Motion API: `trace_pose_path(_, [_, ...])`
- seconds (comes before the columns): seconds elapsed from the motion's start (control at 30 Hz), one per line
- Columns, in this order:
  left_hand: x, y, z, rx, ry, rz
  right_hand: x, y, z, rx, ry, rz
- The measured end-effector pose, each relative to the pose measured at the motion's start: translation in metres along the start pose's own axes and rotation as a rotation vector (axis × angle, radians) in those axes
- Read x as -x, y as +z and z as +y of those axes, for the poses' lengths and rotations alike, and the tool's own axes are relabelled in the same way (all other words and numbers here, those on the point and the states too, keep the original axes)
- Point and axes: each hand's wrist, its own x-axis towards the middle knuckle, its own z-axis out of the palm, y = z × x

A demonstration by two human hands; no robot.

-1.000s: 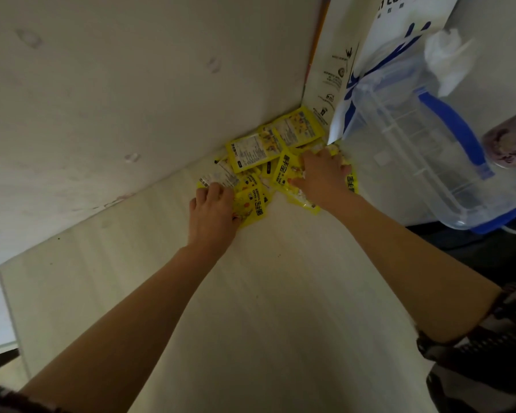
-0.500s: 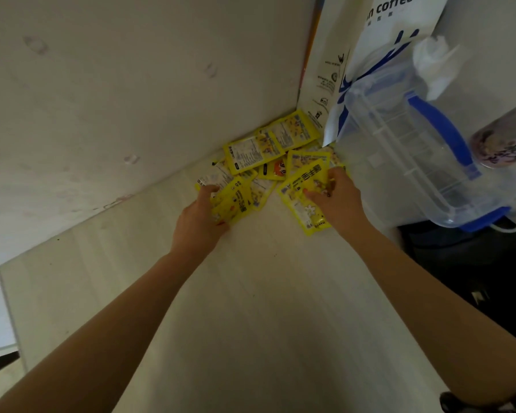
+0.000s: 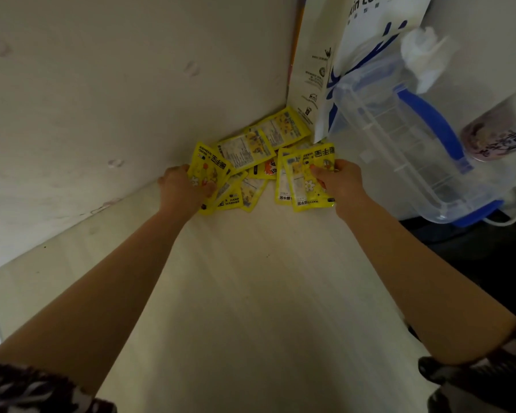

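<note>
Left hand (image 3: 181,189) grips one yellow packet (image 3: 205,169), thumb curled over its face, at the table's far edge right by the wall (image 3: 102,93). Right hand (image 3: 344,181) pinches a small stack of packets (image 3: 306,177), fingers curled on its right side. Loose pile (image 3: 252,155) lies between the hands, overlapping, packed into the table's far corner. Paper bag (image 3: 313,64) and clear bin (image 3: 399,144) crowd the far right edge, just beside the right hand. A broad stretch of table (image 3: 251,308) runs from pile to near edge between the forearms.
</note>
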Motion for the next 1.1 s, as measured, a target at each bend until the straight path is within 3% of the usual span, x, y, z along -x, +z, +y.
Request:
trace_pose_path(0.37, [0.037,0.009,-0.001,-0.005,-0.068,0.05,0.008,0.008,0.02,0.047,0.02,0.027])
trace_pose_path(0.8, [0.17,0.016,-0.051,0.375,-0.266,0.01,0.112,-0.031,0.07,-0.057,0.031,-0.053])
trace_pose_path(1.1, [0.258,0.018,-0.06,0.568,-0.269,0.003,0.193,-0.056,0.116,-0.022,0.033,-0.094])
